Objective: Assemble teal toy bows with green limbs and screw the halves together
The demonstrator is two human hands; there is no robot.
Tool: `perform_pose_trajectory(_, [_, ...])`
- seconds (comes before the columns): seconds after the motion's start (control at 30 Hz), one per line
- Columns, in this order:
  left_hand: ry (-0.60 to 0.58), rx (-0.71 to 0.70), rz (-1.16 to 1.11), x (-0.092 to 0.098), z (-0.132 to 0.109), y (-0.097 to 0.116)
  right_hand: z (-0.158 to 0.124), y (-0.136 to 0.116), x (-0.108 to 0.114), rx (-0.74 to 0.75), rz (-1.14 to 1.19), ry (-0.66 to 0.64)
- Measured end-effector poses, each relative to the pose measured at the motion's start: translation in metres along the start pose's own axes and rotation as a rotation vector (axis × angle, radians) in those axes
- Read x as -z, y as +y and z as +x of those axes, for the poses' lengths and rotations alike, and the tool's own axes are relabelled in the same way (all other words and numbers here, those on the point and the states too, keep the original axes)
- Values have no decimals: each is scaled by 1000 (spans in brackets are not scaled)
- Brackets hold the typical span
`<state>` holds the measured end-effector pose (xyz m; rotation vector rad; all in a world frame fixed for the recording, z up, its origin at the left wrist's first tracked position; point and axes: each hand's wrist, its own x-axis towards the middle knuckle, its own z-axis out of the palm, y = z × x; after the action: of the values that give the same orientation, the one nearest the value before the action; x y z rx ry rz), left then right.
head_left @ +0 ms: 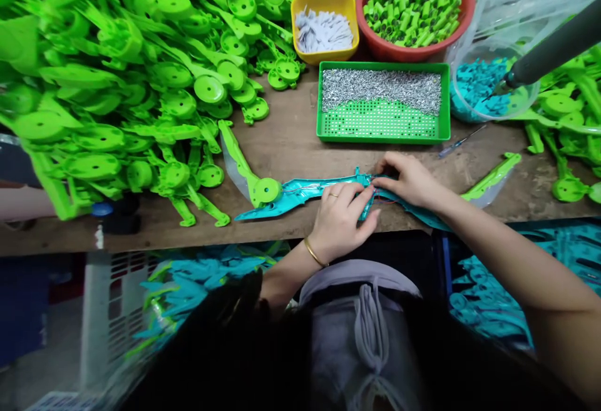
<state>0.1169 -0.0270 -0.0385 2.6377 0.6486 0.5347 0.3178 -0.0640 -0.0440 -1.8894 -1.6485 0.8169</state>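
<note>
A long blue bow-shaped plastic shell (300, 192) lies open side up along the table's front edge, with thin red wires (385, 200) inside it. My left hand (340, 215) rests over its middle, fingers closed onto the shell. From the right, my right hand (409, 179) bends its fingertips round the same middle section, close to the left fingertips. What lies right under the fingers is hidden. A green limb with a round disc (267, 192) joins the shell's left end. Another green limb (491, 178) shows beyond my right forearm.
A large heap of green parts (169, 76) covers the left side. Behind my hands stand a green tray of screws (382, 138), a yellow bowl (323, 57), a red bowl (413, 52) and a clear tub (491, 116). A dark screwdriver (554, 47) hangs at right.
</note>
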Motion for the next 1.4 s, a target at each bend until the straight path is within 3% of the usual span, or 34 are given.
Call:
perform_pose_trajectory(0.23, [-37, -57, 183, -19, 7, 11, 2, -3, 12, 13, 31, -77])
perform_pose_trajectory(0.33, [-46, -32, 229, -25, 12, 17, -1, -8, 20, 129, 85, -90])
perform_pose_trajectory(0.43, [-41, -17, 174, -20, 10, 18, -6, -9, 21, 263, 70, -168])
perform_pose_trajectory(0.53, [17, -13, 49, -1, -2, 3, -11, -9, 19, 268, -36, -201])
perform_pose_trajectory(0.67, [143, 219, 119, 25, -23, -34, -8, -25, 12, 275, -137, -121])
perform_pose_trajectory(0.8, [93, 293, 196, 33, -28, -57, 8, -56, -13, 256, -306, -43])
perform_pose_trajectory(1.0, [98, 280, 170, 26, -29, -58, 22, -65, -46, 346, -545, 38])
perform_pose_trajectory(1.2, [105, 246, 180, 24, -31, -61, 17, -56, -44, 427, -634, 71])
perform_pose_trajectory(1.4, [131, 211, 137, 26, -32, -62, 17, -56, -47, 301, -512, 45])
